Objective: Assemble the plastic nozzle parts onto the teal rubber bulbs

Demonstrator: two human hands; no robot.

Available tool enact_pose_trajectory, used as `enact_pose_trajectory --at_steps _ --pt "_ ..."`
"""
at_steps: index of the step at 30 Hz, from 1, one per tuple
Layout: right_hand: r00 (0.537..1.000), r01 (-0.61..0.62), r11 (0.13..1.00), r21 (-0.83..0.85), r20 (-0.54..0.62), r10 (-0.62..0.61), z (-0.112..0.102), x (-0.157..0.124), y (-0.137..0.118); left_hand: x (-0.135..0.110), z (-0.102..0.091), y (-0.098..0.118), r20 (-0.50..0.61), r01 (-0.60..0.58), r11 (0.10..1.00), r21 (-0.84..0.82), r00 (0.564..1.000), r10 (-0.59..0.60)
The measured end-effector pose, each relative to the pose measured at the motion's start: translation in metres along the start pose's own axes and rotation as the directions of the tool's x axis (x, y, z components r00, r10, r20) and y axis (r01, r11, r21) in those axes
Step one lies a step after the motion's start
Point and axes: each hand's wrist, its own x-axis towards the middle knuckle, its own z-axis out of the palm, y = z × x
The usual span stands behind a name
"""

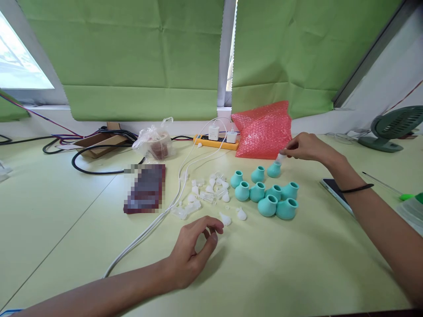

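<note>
My right hand (306, 147) pinches a small translucent piece (280, 157) at the mouth of a teal rubber bulb (274, 170) in the back row. Several more teal bulbs (257, 192) stand in a cluster in front of it, their round mouths facing up. My left hand (196, 251) is over the table with thumb and forefinger curved and apart, holding nothing. Just past its fingertips lies a white teardrop-shaped piece (225, 219), with a similar white piece (242, 214) to the right. Behind are loose clear tubes (207, 197) and more white pieces.
A red bubble-wrap bag (262, 132) leans at the back beside an orange power strip (211, 142) with white chargers. White cables (148, 233) cross the table. A blurred dark rectangular item (145, 188) lies left, a phone (335, 191) under my right forearm, a green fan (393, 125) far right.
</note>
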Motion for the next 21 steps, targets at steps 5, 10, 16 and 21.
enact_pose_trajectory --at_steps 5,10,16,21 --pt "0.961 -0.108 0.993 0.049 0.259 0.092 0.000 0.009 0.008 0.001 0.001 -0.001 0.006 -0.004 1.000 0.008 1.000 0.004" --pt "0.947 -0.147 0.986 0.079 0.298 0.117 0.002 0.015 0.011 0.002 0.001 -0.003 0.022 -0.014 1.000 0.017 1.000 0.014" --pt "0.943 -0.160 0.983 0.094 0.308 0.124 0.001 0.016 0.007 0.002 0.000 -0.001 0.030 -0.033 0.999 0.034 0.999 0.032" --pt "0.955 -0.156 0.986 0.065 0.265 0.134 0.001 0.009 0.000 0.001 0.000 -0.001 0.024 -0.048 0.998 0.046 0.999 0.047"
